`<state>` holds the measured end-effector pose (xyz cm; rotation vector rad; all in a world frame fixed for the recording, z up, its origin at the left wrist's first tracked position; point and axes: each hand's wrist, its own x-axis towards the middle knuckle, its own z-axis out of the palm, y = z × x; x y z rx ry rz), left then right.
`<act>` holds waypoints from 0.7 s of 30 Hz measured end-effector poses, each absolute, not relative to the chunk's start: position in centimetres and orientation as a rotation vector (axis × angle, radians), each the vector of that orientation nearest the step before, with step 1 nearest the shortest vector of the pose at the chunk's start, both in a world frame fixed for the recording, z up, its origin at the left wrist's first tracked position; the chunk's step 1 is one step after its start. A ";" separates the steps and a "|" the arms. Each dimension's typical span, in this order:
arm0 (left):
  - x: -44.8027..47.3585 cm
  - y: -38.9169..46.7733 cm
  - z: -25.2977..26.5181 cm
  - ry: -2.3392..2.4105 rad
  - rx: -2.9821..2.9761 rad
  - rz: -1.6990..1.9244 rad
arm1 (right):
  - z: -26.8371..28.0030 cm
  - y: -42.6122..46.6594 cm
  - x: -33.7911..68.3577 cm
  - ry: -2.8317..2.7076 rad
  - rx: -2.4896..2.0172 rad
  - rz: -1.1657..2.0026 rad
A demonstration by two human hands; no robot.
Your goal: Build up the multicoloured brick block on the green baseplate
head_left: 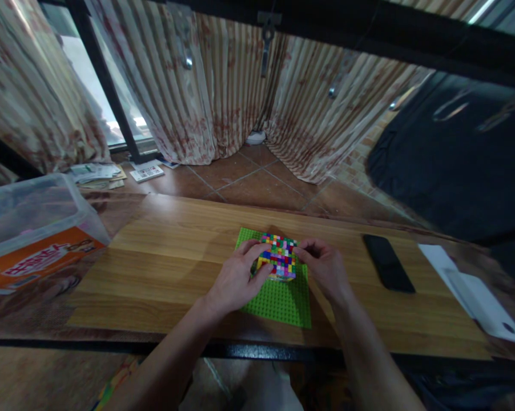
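Observation:
On the wooden table lies a green baseplate (pixel 278 305), and over its far half sits a block built of many small coloured bricks (pixel 278 260). My left hand (pixel 239 274) grips the block's left side, thumb at the near face and fingers over the top. At the block's right far corner, my right hand (pixel 324 264) has its thumb and forefinger pinched together against or very near the bricks. Whatever may be between those fingertips is too small or hidden to make out.
A black phone (pixel 388 262) lies right of my right hand, with a white flat object (pixel 475 297) beyond it. To the left stands a clear plastic box (pixel 35 211) with an orange label. Papers (pixel 97 174) and striped curtains (pixel 236 85) are behind the wooden table (pixel 155 274).

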<state>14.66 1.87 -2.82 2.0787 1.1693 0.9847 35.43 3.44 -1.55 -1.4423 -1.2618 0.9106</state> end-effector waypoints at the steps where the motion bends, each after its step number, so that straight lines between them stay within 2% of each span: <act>1: 14.7 1.9 -2.8 1.170 2.078 0.983 | -1.5 3.5 35.4 -1.249 -1.439 0.928; 14: 14.5 1.8 -3.2 1.182 2.099 0.949 | -1.7 3.4 35.7 -1.211 -1.402 1.032; 21: 14.6 1.9 -3.4 1.195 2.099 0.929 | -2.2 3.9 35.2 -0.976 -1.417 1.000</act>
